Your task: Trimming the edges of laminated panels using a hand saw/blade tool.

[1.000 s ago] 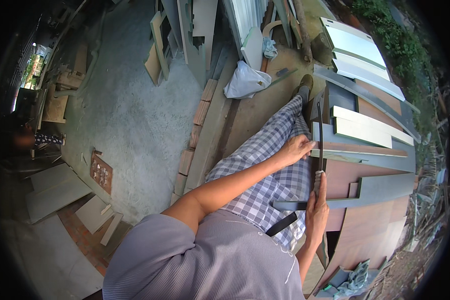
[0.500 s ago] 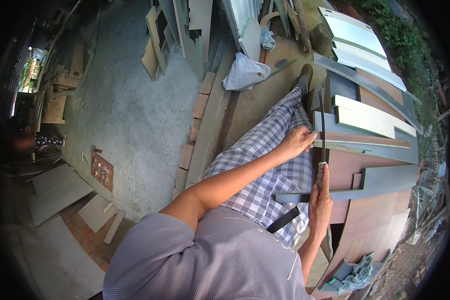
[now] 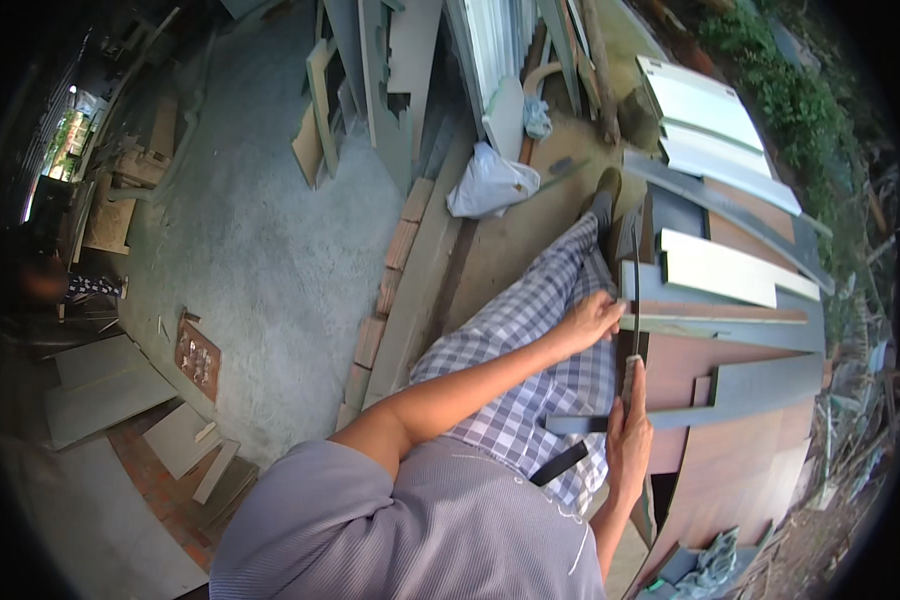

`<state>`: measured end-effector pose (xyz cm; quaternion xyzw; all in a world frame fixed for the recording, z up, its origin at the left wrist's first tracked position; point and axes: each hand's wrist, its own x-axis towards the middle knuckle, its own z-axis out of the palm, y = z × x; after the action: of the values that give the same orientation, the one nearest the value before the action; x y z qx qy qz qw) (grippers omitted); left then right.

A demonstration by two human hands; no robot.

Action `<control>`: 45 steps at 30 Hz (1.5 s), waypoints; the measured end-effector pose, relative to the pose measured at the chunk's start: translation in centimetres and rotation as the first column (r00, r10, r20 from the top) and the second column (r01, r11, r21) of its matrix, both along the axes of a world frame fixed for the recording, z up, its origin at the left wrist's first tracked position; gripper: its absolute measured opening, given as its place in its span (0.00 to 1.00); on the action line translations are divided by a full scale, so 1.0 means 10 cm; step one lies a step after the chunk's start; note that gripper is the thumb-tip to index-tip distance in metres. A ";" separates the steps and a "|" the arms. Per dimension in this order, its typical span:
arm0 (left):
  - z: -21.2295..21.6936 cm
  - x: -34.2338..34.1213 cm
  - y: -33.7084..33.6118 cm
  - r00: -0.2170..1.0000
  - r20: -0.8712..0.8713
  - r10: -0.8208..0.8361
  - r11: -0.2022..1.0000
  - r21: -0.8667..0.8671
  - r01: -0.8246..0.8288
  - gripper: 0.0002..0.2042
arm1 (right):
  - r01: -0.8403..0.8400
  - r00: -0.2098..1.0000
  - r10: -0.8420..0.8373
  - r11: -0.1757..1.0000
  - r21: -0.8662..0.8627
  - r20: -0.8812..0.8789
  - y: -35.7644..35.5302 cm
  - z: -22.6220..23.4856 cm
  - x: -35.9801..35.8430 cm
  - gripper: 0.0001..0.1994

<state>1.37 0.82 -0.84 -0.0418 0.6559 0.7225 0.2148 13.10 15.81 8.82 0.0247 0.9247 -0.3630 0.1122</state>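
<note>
My left hand [image 3: 592,320] reaches across my checked trousers [image 3: 530,370] and grips the near edge of a long grey board [image 3: 730,328]. The board lies across a reddish-brown panel [image 3: 740,470]. My right hand [image 3: 630,440] is closed around the handle of a thin-bladed saw [image 3: 635,290]. The blade runs away from me, just past my left hand's fingertips, across the board. My foot [image 3: 604,190] is set at the far end of the stack.
Several pale and grey boards [image 3: 715,268] lie stacked to the right. A white plastic bag [image 3: 488,183] sits on the concrete ahead, and a row of bricks [image 3: 390,275] edges a plank. Board offcuts [image 3: 100,400] lie at the left. Another person crouches far left [image 3: 60,285].
Both hands keep their grips and stay about the same distance apart. The view has shifted slightly, so the hands and the boards sit a little lower in the picture.
</note>
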 end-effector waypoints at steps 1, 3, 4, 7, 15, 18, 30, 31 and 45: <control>0.03 0.07 0.01 0.998 0.055 -0.014 1.000 -0.016 0.015 0.20 | -0.004 1.000 0.004 1.000 0.003 0.002 0.00 0.02 0.01 0.32; 0.07 0.05 0.02 0.998 0.057 -0.009 1.000 0.000 0.009 0.19 | -0.011 0.999 0.011 1.000 0.011 -0.053 -0.01 0.05 -0.01 0.32; 0.08 0.05 0.02 1.000 0.021 0.020 0.999 0.028 -0.021 0.19 | -0.024 0.998 0.025 1.000 0.018 -0.054 0.00 0.07 -0.01 0.32; 0.12 0.03 0.00 0.999 -0.035 -0.002 1.000 0.023 0.002 0.20 | 0.042 0.997 -0.041 0.999 -0.014 0.070 -0.02 0.12 -0.01 0.32; 0.15 -0.04 -0.02 0.992 0.122 -0.020 0.999 0.051 0.014 0.20 | 0.044 0.999 -0.044 0.999 -0.017 0.004 -0.01 0.08 -0.04 0.30; 0.12 -0.05 -0.05 0.992 0.090 0.093 0.991 0.087 -0.101 0.14 | 0.046 0.999 -0.046 0.999 -0.004 0.019 -0.07 0.15 -0.09 0.29; 0.11 -0.08 0.01 0.980 -0.187 0.070 0.981 -0.165 -0.102 0.10 | 0.034 0.995 -0.023 0.993 0.116 -0.101 -0.12 -0.03 -0.28 0.29; 0.10 -0.06 0.01 0.981 -0.181 0.074 0.981 -0.162 -0.104 0.10 | 0.030 0.995 -0.019 0.992 0.120 -0.094 -0.12 0.00 -0.25 0.29; 0.15 0.01 0.00 0.756 -0.633 -0.166 0.828 -0.506 -0.242 0.10 | 0.018 0.985 0.015 0.982 0.190 -0.172 -0.12 -0.18 -0.39 0.30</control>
<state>1.44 0.82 0.61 0.1378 0.8692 0.4705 -0.0649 9.25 14.62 7.03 0.0047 0.9615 -0.2733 0.0286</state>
